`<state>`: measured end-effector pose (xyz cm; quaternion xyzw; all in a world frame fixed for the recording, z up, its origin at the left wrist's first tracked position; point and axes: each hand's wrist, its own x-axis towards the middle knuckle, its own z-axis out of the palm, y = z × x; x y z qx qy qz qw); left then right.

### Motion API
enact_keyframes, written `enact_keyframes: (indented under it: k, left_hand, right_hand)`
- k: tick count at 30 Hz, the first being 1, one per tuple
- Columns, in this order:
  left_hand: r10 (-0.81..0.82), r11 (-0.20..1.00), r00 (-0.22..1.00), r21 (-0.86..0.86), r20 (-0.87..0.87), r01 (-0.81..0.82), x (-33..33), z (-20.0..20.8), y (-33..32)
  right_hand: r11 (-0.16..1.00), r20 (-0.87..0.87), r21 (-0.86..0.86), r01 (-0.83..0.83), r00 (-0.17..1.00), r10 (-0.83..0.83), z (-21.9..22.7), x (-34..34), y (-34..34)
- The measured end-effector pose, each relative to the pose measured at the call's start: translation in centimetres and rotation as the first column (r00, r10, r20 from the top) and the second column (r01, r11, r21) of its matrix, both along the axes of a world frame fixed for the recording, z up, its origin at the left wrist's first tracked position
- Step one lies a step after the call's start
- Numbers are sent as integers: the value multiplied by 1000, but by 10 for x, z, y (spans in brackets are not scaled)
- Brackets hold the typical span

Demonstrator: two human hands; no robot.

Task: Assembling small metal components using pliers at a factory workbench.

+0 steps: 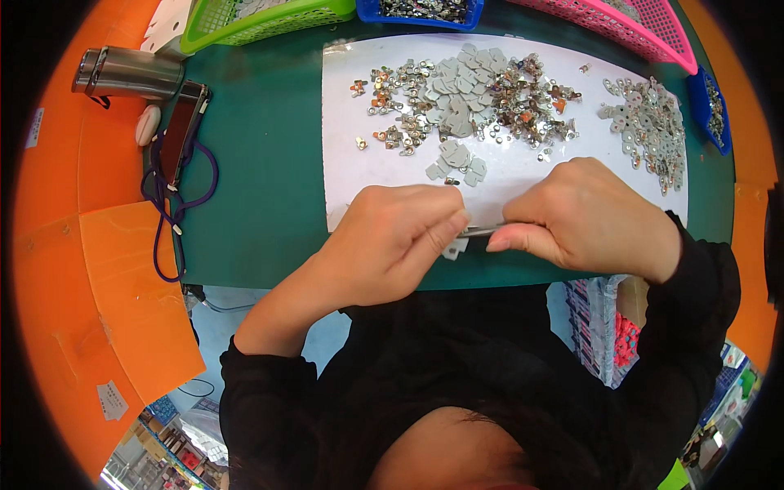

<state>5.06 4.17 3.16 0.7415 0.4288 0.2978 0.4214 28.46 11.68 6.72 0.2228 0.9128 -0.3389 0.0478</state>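
Note:
My left hand (398, 237) is closed in a pinch at the near edge of a white sheet (359, 175). Below its fingertips pokes out a small light-grey flat piece (454, 248). Facing it, my right hand (584, 220) is closed around a thin metal tool (485, 231), whose tip reaches to the left fingertips; its exact kind is mostly hidden. Just beyond the hands lies a little group of grey flat pieces (457, 159). Farther off is a bigger heap of grey pieces (464, 90), with small shiny metal parts (527, 102) on both sides.
Small round pale parts (649, 126) spread at the sheet's right. A green basket (269, 28), a blue tray (420, 18) and a pink basket (653, 37) line the far edge; another blue tray (710, 110) is right. At left are a steel flask (135, 73) and a corded phone (181, 135).

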Motion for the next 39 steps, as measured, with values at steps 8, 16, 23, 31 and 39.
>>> enact_keyframes:
  k: [8, 16, 23, 31, 39]
  left_hand:
    - [148, 985, 977, -115, 153, -131, -1, -1, -5]
    - [319, 917, 810, -376, 492, -132, 13, -16, -14]
    - [382, 855, 585, -514, 716, 71, 19, -21, -10]
    - [440, 810, 527, -575, 727, 115, 22, -26, -9]
    - [467, 809, 538, -584, 702, 60, 31, -29, -6]
  right_hand:
    - [946, -63, 273, 178, 984, -167, -1, 7, -11]
    - [745, -320, -491, 452, 701, -637, -18, 1, -32]
    - [549, -291, -776, 312, 595, -749, -26, -8, -36]
    - [465, -293, -858, 217, 537, -791, -36, -9, -42]
    - [344, -232, -920, 188, 446, -864, -35, -11, -43]
